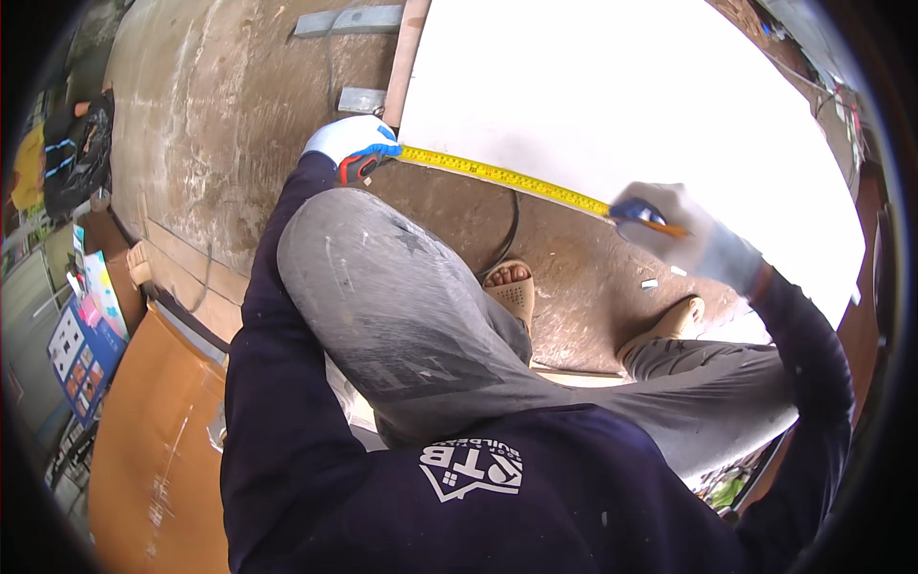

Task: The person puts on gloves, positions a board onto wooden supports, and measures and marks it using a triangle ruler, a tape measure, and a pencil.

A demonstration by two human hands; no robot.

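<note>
A yellow tape measure blade (507, 177) stretches along the near edge of a large white board (574, 77). My left hand (346, 141), in a white and blue glove, is closed at the board's left corner around the tape measure's red and black case (359, 169). At the blade's other end, my right hand (674, 225) wears a greyish glove and is blurred by motion. Its fingers are closed on a thin orange stick (666, 230) that looks like a pencil. Whether they also pinch the blade cannot be made out.
Metal bars (349, 21) lie on the brown floor (210, 115) beyond my left hand. My knee (354, 239) is raised close to the tape, and a sandalled foot (513, 287) stands below it. An orange-brown panel (153, 450) and a blue box (81, 354) are at the left.
</note>
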